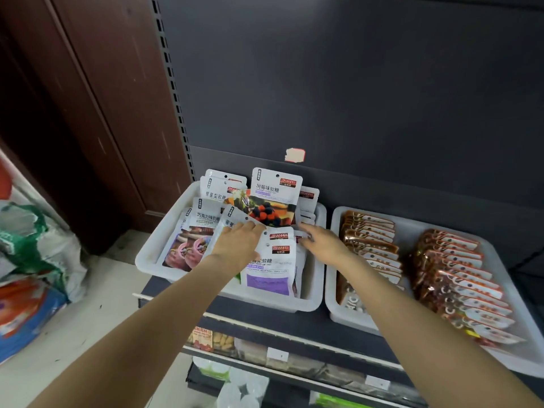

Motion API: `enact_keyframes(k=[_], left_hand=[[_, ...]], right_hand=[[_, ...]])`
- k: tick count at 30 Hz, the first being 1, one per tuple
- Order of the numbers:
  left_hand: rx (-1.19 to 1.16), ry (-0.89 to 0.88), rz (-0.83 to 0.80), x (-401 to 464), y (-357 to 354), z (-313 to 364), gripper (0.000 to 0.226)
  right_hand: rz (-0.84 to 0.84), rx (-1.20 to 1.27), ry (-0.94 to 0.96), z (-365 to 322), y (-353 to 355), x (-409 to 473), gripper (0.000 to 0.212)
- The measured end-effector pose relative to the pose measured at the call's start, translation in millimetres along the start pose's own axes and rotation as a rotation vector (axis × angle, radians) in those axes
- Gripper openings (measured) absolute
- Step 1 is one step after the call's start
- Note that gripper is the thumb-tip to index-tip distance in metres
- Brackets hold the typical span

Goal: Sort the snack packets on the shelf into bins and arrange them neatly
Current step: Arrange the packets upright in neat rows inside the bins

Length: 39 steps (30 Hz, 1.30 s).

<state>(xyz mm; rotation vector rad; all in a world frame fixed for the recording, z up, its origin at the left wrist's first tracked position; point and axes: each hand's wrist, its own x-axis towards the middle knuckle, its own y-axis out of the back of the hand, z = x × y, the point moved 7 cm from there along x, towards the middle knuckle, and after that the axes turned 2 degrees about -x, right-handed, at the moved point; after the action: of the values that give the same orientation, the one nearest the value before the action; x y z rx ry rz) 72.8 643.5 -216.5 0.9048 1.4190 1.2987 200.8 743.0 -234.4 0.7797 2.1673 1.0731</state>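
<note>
Dark gondola shelf, filling centre and 3 o'clock. On it, two white bins side by side: right white bin at 4 o'clock, with two neat overlapping rows of brown packets. Left white bin at centre, crowded with white gummy candy packets, some upright, some leaning. Tallest, a raspberry gummy packet, upright at 12 o'clock of both hands. Left hand inside bin, fingers straight, resting flat on a tilted packet. Right hand just beside, fingers spread, tips touching packet tops; no clamp on anything.
</note>
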Motion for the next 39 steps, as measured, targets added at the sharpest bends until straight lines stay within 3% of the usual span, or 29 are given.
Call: enact_keyframes(k=[2,6,10,13,17,22,24,27,32,36,39], left_hand=[[0.013,-0.015,-0.006,3.6,-0.3,0.1,0.076],[0.055,-0.221,0.035,7.2,7.1,17.7,0.094],[-0.057,-0.216,-0.088,7.5,-1.5,15.4,0.068],[-0.016,-0.224,-0.087,2.4,-10.2,13.1,0.064],[-0.026,-0.197,-0.094,-0.2,-14.7,5.7,0.062],[-0.021,-0.187,-0.073,1.6,-14.5,2.2,0.063],[-0.037,-0.181,-0.072,2.1,-16.3,2.1,0.063],[-0.087,-0.161,-0.054,1.7,-14.3,2.0,0.066],[-0.102,-0.235,0.009,9.7,2.5,9.6,0.098],[-0.084,-0.253,-0.096,12.6,-3.3,14.4,0.075],[-0.027,-0.280,-0.066,10.0,-13.2,11.6,0.069]], right_hand=[[0.047,0.013,0.000,-1.4,2.7,2.8,0.036],[0.124,0.142,0.129,-14.0,9.4,-9.6,0.018],[0.061,0.292,0.156,-7.7,14.7,-16.2,0.018],[0.202,0.395,0.003,19.1,26.5,-8.6,0.029],[0.198,0.196,-0.042,23.1,18.7,-0.9,0.043],[0.057,-0.323,0.035,14.3,-5.7,16.1,0.051],[0.073,-0.354,0.027,14.6,-10.2,22.0,0.047],[0.213,-0.109,0.036,9.9,-2.6,20.4,0.028],[0.144,0.137,0.225,-7.6,-4.5,-9.2,0.015],[0.019,0.233,0.170,2.4,4.7,-9.1,0.023],[0.130,0.255,0.038,19.4,20.6,3.5,0.032]])
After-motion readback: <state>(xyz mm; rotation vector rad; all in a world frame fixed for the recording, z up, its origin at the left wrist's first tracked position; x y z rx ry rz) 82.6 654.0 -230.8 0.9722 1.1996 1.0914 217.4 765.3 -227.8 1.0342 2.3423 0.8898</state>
